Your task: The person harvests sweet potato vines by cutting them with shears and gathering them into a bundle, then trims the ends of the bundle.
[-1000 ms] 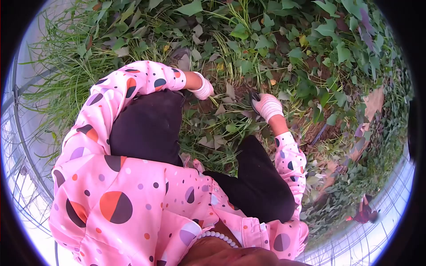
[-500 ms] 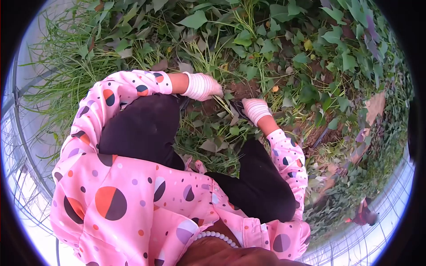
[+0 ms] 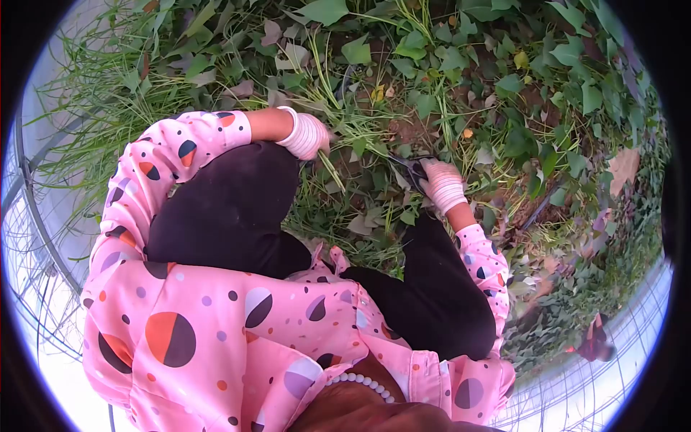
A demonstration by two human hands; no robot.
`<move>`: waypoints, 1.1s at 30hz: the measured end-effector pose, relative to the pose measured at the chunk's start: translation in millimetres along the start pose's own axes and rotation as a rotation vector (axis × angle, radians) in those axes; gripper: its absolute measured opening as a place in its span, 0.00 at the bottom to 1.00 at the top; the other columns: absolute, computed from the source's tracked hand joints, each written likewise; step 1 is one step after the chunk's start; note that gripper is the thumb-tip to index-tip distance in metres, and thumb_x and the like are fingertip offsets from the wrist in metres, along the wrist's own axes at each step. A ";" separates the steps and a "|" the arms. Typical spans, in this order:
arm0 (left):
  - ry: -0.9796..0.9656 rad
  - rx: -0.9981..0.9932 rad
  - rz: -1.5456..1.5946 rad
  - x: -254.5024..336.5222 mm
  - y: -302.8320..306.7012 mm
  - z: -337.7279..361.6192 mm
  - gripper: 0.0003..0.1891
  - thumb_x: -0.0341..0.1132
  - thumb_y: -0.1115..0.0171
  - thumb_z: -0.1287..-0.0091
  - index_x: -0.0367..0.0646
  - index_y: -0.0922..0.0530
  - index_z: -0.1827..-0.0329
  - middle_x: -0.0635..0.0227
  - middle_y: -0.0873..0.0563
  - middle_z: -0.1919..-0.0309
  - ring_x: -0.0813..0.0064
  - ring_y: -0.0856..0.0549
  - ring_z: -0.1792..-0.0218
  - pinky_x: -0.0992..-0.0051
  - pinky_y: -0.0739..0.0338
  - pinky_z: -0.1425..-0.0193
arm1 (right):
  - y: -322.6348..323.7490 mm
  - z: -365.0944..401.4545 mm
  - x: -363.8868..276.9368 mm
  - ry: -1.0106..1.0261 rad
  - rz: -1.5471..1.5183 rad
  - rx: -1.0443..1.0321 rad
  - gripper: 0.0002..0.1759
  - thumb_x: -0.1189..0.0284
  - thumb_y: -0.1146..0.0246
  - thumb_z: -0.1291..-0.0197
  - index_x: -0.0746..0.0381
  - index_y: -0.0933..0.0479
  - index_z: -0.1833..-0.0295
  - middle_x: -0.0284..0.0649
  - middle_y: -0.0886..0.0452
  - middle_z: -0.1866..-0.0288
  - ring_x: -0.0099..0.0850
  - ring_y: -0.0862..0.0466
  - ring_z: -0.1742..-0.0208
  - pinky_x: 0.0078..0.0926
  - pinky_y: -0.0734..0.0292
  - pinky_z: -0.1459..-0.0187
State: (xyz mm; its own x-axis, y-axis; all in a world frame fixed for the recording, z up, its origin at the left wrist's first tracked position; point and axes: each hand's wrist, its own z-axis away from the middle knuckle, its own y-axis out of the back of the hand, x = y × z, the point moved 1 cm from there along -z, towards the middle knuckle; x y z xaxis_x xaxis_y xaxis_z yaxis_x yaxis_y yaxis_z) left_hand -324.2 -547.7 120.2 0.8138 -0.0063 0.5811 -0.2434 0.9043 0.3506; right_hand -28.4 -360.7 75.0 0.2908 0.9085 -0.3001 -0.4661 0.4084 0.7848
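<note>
My left hand (image 3: 309,135), in a white striped glove, is closed around a small bunch of green vine stems (image 3: 331,171) whose ends stick out below the fingers. To its right, my right hand (image 3: 440,180), gloved the same way, grips dark-handled scissors (image 3: 410,170). Their tips point left, toward stems lying between the two hands. Part of the handles is hidden by the fingers. Leafy vines (image 3: 356,50) and a patch of brown soil (image 3: 414,135) lie just beyond both hands.
Tall grass (image 3: 93,144) grows at the left beside a pale sheet wall with a metal frame. My bent knees (image 3: 230,201) flank the work spot. More leafy vines stretch to the right, where another person (image 3: 596,344) is far off near the wall.
My hands have moved apart: the left one shifted left with its stems, the right one went right with the scissors. More of the scissors now shows. The whole view has shifted slightly.
</note>
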 end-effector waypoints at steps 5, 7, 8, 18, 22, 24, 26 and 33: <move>-0.155 -0.187 0.260 25.8 17.4 8.1 0.24 0.38 0.43 0.38 0.43 0.24 0.38 0.55 0.17 0.47 0.56 0.18 0.48 0.62 0.23 0.45 | 42.8 10.5 -11.4 0.052 -0.052 0.165 0.25 0.63 0.27 0.57 0.58 0.23 0.52 0.41 0.18 0.57 0.40 0.18 0.55 0.41 0.25 0.52; -0.214 -0.097 0.288 17.4 -1.1 -5.3 0.23 0.39 0.44 0.36 0.40 0.24 0.38 0.55 0.16 0.50 0.55 0.17 0.50 0.62 0.23 0.46 | 56.9 14.3 -13.4 0.063 -0.076 0.205 0.25 0.64 0.28 0.58 0.59 0.24 0.52 0.41 0.18 0.55 0.40 0.19 0.53 0.41 0.26 0.51; -0.177 -0.133 0.275 16.3 -3.7 -10.6 0.23 0.39 0.45 0.36 0.40 0.24 0.38 0.54 0.16 0.51 0.55 0.17 0.51 0.62 0.23 0.45 | 62.7 14.1 -12.7 0.097 -0.127 0.343 0.26 0.65 0.28 0.58 0.59 0.24 0.51 0.41 0.18 0.54 0.41 0.19 0.53 0.42 0.25 0.51; -0.094 -0.184 0.391 28.7 18.4 3.5 0.20 0.38 0.45 0.32 0.43 0.24 0.38 0.56 0.17 0.47 0.59 0.20 0.45 0.67 0.26 0.40 | 19.8 -57.1 -54.4 0.273 -0.234 0.052 0.18 0.71 0.37 0.50 0.59 0.23 0.51 0.44 0.18 0.54 0.44 0.18 0.54 0.41 0.24 0.50; 0.009 0.023 0.719 15.6 74.9 45.9 0.17 0.36 0.45 0.32 0.42 0.21 0.42 0.59 0.14 0.57 0.62 0.15 0.59 0.67 0.22 0.52 | -6.0 -34.4 -56.3 0.291 0.006 -0.126 0.17 0.73 0.39 0.47 0.58 0.23 0.50 0.40 0.19 0.50 0.40 0.17 0.52 0.40 0.24 0.50; 0.228 0.279 0.581 8.9 96.2 47.7 0.16 0.36 0.45 0.33 0.45 0.19 0.44 0.59 0.13 0.64 0.63 0.14 0.67 0.65 0.20 0.59 | -10.8 -27.7 -52.2 0.215 0.050 -0.229 0.17 0.72 0.38 0.47 0.57 0.24 0.49 0.40 0.19 0.50 0.40 0.17 0.52 0.40 0.24 0.48; 0.250 0.544 0.209 -5.0 99.9 26.6 0.16 0.36 0.42 0.36 0.48 0.18 0.46 0.56 0.14 0.70 0.58 0.15 0.68 0.64 0.20 0.59 | -6.3 -14.9 -47.4 0.187 -0.032 -0.181 0.17 0.72 0.38 0.46 0.57 0.24 0.49 0.40 0.19 0.50 0.40 0.18 0.51 0.41 0.24 0.48; 0.241 0.187 -0.223 -4.1 58.6 -64.1 0.16 0.37 0.35 0.42 0.48 0.17 0.50 0.60 0.14 0.58 0.54 0.15 0.57 0.59 0.19 0.54 | -2.9 -3.2 -37.0 0.146 -0.361 -0.007 0.21 0.67 0.36 0.48 0.57 0.23 0.46 0.44 0.17 0.56 0.44 0.17 0.54 0.38 0.22 0.50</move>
State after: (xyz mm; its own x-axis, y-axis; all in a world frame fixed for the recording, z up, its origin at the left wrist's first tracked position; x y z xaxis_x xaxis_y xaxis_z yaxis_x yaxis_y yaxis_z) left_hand -308.0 -467.3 91.3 0.9531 -0.0736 0.2937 -0.1200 0.7987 0.5897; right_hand -40.5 -395.2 82.1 0.3156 0.7088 -0.6309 -0.3614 0.7046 0.6108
